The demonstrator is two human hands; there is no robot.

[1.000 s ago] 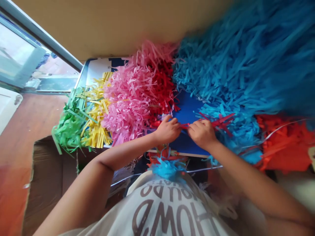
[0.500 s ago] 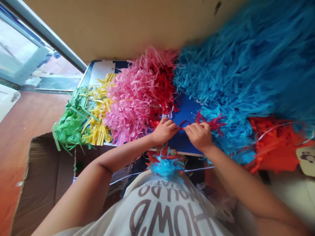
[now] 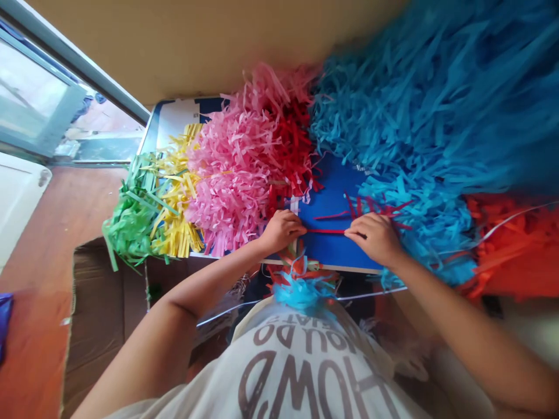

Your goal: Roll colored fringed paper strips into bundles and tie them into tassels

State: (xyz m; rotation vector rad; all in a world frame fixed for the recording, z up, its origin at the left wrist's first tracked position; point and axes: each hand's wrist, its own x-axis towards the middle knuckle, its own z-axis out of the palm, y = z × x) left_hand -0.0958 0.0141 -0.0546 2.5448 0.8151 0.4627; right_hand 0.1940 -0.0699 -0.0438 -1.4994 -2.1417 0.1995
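Note:
A dark red tissue-paper strip (image 3: pixel 325 231) runs straight between my two hands, just above the blue tabletop (image 3: pixel 325 253). My left hand (image 3: pixel 282 231) is closed on the strip's left end. My right hand (image 3: pixel 375 237) pinches its other end between thumb and fingers. Red fringe strands (image 3: pixel 356 206) fan out behind the right hand, partly hidden by it. To the left of my left hand lies a heap of pink fringed paper (image 3: pixel 236 174), with darker red fringe (image 3: pixel 294 148) beside it. Light blue fringe (image 3: pixel 428 227) lies to the right of my right hand.
Yellow fringe (image 3: pixel 179 227) and green fringe (image 3: pixel 131 215) lie at the table's left end. A tall blue fringe mass (image 3: pixel 458 116) rises at the right, orange fringe (image 3: pixel 519 250) below it. White string crosses near my waist by a small blue tuft (image 3: pixel 303 291). A cardboard box (image 3: pixel 100 326) stands lower left.
My hands have moved apart, the right one shifting rightward. The red strip, looped between them before, is now stretched straight. The view has shifted slightly.

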